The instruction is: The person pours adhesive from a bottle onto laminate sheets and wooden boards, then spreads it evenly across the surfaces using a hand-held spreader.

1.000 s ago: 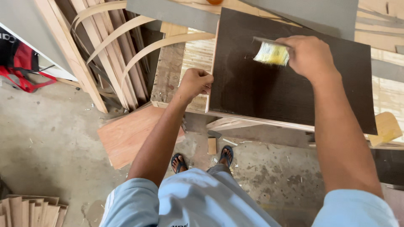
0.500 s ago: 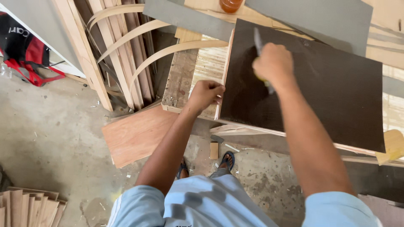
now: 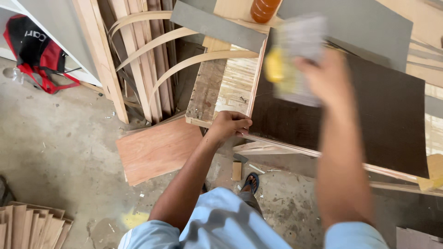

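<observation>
Now, line by line:
Dark panel (image 3: pixel 369 115): laid flat on the worktop (image 3: pixel 230 87), just below the grey boards (image 3: pixel 355 23).
Left hand (image 3: pixel 229 125): its grip is closed on the dark panel's near-left corner.
Right hand (image 3: pixel 325 76): blurred, raised over the dark panel; a yellow-handled scraper (image 3: pixel 295 60) with a wide grey blade is held in its grip.
Plywood offcut (image 3: pixel 157 150): lying on the floor, left of the panel's corner.
Curved wooden strips (image 3: pixel 152 44): leaned left of the panel.
</observation>
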